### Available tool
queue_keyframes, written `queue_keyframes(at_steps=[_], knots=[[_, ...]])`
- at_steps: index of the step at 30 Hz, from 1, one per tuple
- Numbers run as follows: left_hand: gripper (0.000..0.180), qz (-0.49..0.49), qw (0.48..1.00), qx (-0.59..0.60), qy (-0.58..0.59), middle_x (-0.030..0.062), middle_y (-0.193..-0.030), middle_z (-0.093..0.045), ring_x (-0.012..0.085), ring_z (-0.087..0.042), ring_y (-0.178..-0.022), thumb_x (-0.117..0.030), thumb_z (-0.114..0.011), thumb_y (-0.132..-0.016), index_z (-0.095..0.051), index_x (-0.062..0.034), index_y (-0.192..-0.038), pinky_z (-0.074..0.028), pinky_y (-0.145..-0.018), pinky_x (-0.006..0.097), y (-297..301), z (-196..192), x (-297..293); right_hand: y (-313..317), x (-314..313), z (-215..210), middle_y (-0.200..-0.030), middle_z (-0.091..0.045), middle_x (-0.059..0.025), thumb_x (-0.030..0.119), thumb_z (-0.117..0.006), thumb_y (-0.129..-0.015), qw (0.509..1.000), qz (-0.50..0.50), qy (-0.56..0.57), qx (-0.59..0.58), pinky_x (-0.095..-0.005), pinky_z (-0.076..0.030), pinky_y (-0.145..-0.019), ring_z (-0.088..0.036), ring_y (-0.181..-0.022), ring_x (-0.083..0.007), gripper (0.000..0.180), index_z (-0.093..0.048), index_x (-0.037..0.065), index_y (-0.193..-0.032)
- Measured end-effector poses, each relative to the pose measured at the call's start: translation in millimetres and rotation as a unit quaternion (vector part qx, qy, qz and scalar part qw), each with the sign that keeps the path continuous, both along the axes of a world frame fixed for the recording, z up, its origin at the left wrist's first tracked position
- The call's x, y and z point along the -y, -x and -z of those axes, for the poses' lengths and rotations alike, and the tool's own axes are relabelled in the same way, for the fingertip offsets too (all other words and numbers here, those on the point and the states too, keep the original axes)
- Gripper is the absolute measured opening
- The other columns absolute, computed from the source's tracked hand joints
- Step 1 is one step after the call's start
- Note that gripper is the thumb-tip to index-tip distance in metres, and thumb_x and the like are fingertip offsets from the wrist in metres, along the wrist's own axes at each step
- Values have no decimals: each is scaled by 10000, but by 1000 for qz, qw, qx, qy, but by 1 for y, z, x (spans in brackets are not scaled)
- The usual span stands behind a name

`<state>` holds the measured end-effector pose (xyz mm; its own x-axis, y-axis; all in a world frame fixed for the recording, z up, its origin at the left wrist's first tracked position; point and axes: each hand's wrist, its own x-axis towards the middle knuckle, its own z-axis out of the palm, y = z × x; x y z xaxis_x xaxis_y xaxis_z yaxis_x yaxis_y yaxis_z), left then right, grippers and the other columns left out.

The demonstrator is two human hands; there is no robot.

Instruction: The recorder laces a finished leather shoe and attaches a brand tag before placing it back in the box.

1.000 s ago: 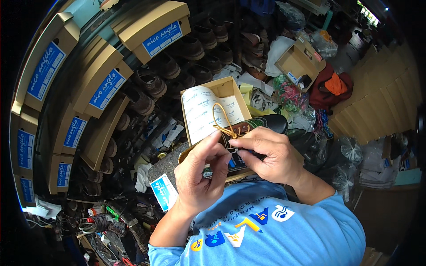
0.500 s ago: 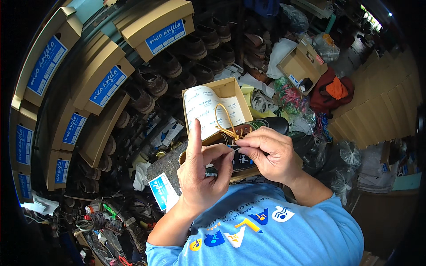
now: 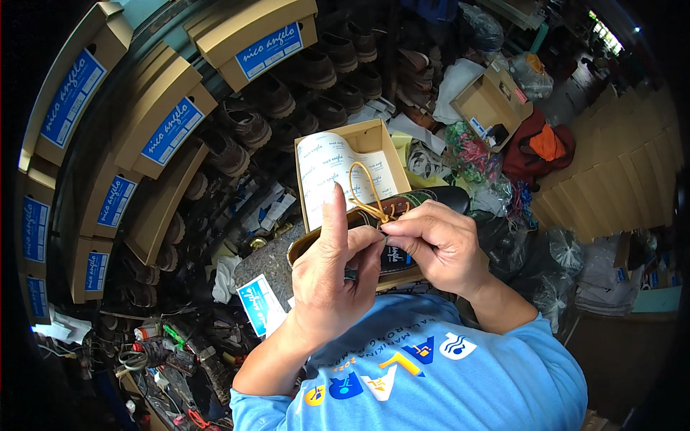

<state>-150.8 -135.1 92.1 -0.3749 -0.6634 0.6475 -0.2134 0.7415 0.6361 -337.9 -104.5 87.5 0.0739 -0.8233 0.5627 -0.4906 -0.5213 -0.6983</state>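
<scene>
1. The dark lace-up shoe (image 3: 424, 205) lies across the person's lap, resting on the near rim of an open cardboard shoebox (image 3: 374, 136). Its long axis runs left to right, with the glossy toe toward the person's right and the tan-lined opening toward the left.
2. The tan shoelace (image 3: 363, 190) rises from the eyelets in a loop that stands over the box's white wrapping paper (image 3: 323, 172), just beyond the fingertips.
3. The left hand (image 3: 334, 276) sits directly over the shoe's opening, index finger pointing straight up, thumb and remaining fingers curled narrow and meeting the other hand at the lace.
4. The right hand (image 3: 442, 244) comes in from the toe side, thumb and forefinger pinched shut on the lace end right at the eyelets, palm covering the shoe's middle.
5. Both hands meet at one spot above the lacing; the right one has the actual grip, the left one braces beside it.
6. Stacked shoeboxes (image 3: 172, 122) and rows of brown shoes (image 3: 248, 122) fill the shelving beyond.
</scene>
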Motion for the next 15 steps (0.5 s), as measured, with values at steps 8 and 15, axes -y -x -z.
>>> queue_keyframes(at_steps=[8, 15], knots=[[921, 33, 996, 13, -85, 105, -900, -723, 129, -682, -796, 139, -633, -869, -55, 50, -1581, -556, -773, 254, -2, 2, -1, -3, 1, 2, -820, -707, -119, 2, -804, -764, 998, 19, -43, 45, -352, -541, -664, -695, -750, -267, 167, -716, 24, -904], [918, 46, 993, 5, -111, 113, -911, -712, 129, -679, -825, 144, -630, -877, -57, 31, -1586, -561, -755, 256, -2, 6, 3, -2, 4, 3, -780, -702, -88, -62, -781, -699, 1000, 16, 25, -11, -363, -547, -670, -694, -735, -269, 203, -707, 28, -866]])
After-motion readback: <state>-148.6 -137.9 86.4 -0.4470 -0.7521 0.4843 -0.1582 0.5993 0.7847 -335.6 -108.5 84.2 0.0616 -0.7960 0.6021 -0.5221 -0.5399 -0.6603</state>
